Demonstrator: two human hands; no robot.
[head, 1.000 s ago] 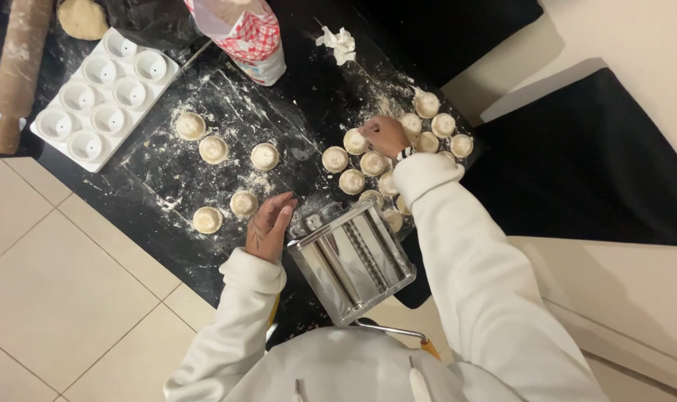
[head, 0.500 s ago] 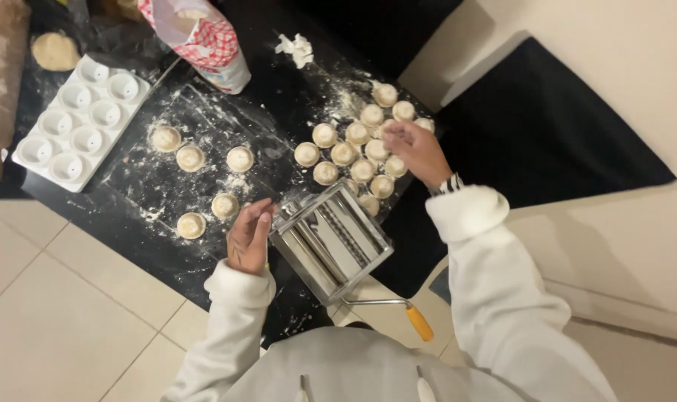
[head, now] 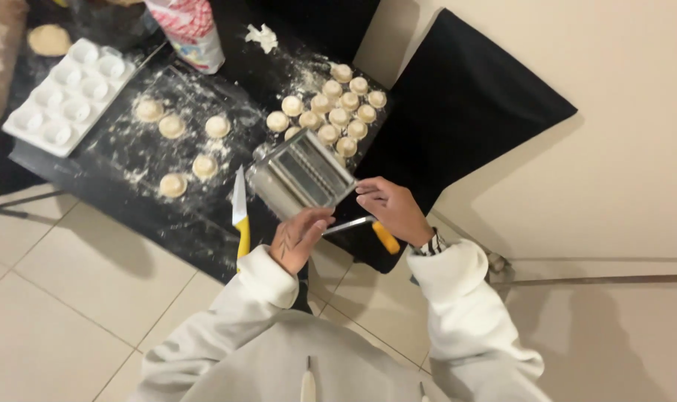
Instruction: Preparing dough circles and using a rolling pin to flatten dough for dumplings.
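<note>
Both hands bear on the pasta machine (head: 303, 177), shiny ribbed steel at the table's (head: 167, 223) near edge. Left hand (head: 300, 237) loosely cupped under it; right hand (head: 393, 210) seems pinched on the yellow-tipped crank (head: 364, 227), partly hidden. Floury dough discs (head: 331, 108) behind; red-white bag (head: 190, 30) at the far edge; white mould tray (head: 67, 93) left.

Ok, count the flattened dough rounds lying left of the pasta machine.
5: flattened dough rounds on the floured black table, three in an upper row, two nearer, between the white tray and pasta machine.
</note>
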